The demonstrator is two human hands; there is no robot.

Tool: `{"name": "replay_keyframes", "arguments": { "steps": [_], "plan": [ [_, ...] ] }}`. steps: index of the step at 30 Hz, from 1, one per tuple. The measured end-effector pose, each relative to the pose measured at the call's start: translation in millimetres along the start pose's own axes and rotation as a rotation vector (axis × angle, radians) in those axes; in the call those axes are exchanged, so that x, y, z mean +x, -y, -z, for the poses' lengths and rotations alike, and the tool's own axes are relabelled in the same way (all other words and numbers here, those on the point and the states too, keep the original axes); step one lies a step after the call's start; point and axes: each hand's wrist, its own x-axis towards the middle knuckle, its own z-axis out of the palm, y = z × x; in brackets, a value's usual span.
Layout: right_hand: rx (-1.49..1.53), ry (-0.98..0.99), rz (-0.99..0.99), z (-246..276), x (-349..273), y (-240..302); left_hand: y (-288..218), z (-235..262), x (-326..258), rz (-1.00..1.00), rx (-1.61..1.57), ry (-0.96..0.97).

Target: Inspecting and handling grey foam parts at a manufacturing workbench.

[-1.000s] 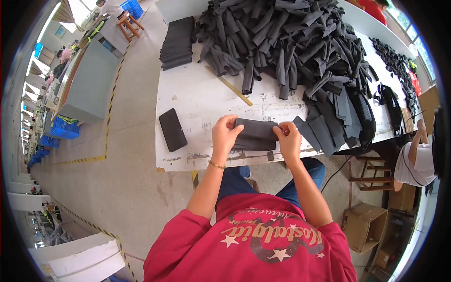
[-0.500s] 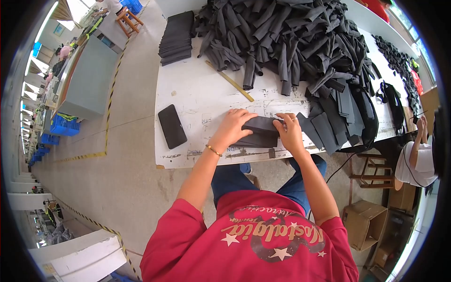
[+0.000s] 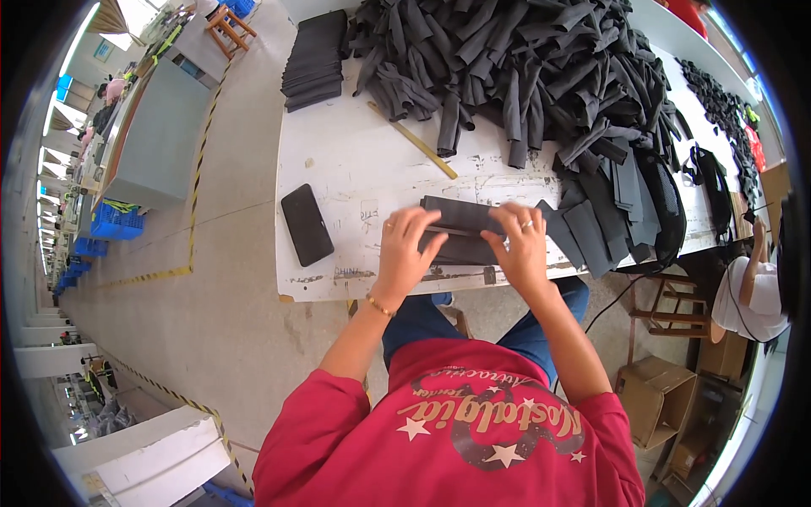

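Our left hand (image 3: 405, 253) has drawn back leftward, baring one corner of the dark strip (image 3: 463, 215). Its curved fingers and thumb, like those of our right hand (image 3: 522, 245), straddle the strip unclenched; whether they pinch it, we cannot tell. It lies at the table's (image 3: 355, 160) near edge, seemingly for reach, flat pieces (image 3: 583, 228) right, phone (image 3: 307, 226) left, apparently out of the way.

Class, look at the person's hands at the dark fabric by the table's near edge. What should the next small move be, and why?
Perhaps the left hand and right hand should smooth the dark fabric flat: one hand is at each end, and a lengthwise line, possibly a fold, crosses between them.
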Motion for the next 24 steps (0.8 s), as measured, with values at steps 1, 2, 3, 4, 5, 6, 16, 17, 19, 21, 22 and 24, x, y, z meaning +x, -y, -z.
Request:
{"name": "replay_keyframes", "arguments": {
  "steps": [1,2,3,4,5,6,16,17,19,21,22,24],
  "plan": [
    [0.06,0.139,0.043,4.0,-8.2,2.0,0.6,3.3,-7.0,-0.006,0.003,0.087],
    [0.121,0.277,0.086,6.8,-14.7,3.7,2.3,5.5,-12.4,-0.011,0.006,0.173],
    [0.114,0.313,0.142,7.9,-19.3,5.8,4.2,6.4,-16.7,0.027,-0.022,0.215],
    [0.114,0.315,0.142,4.5,-23.5,3.9,6.3,7.9,-19.6,0.028,-0.022,0.215],
    [0.104,0.316,0.154,-2.1,-28.8,0.0,8.3,9.6,-21.7,0.042,-0.006,0.259],
    [0.094,0.317,0.168,-6.2,-31.4,-1.6,9.7,10.9,-22.7,0.056,0.01,0.302],
    [0.108,0.318,0.161,14.1,-34.6,2.1,-5.7,26.5,-7.7,-0.038,0.009,0.279],
    [0.132,0.213,0.079,22.3,-33.8,-6.4,5.1,23.5,-0.5,-0.013,-0.013,0.185],
    [0.161,0.086,-0.17,39.9,-37.9,-31.8,17.4,19.3,29.1,0.169,-0.114,0.031],
    [0.081,0.009,-0.337,60.3,-36.0,-67.8,31.9,5.2,73.6,0.349,-0.227,-0.054],
    [0.011,-0.034,-0.329,63.2,-35.0,-82.5,49.4,-7.0,93.1,0.38,-0.25,-0.089],
    [-0.014,-0.062,-0.35,70.1,-37.0,-96.2,67.3,-38.2,129.9,0.351,-0.226,-0.112]
  ]
}}
